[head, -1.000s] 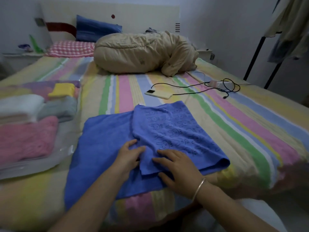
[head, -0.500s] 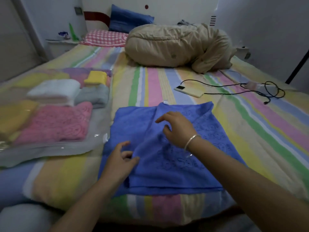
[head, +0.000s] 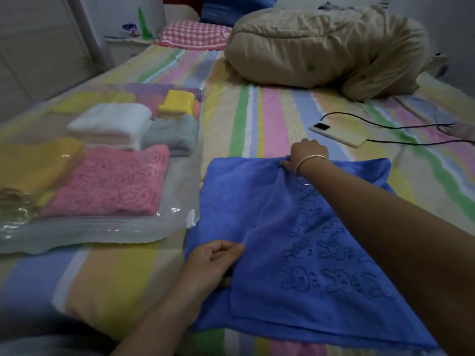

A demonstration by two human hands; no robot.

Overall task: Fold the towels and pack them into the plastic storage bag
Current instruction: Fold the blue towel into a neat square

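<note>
Striped bed [head: 257,119], blue towel [head: 321,253] pinched in both hands' grip

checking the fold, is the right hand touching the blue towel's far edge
Touching. The head view shows the right hand pinching the far edge of the blue towel, cloth bunched under its fingers.

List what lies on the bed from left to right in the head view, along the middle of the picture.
Storage bag with folded towels → blue towel → phone
</note>
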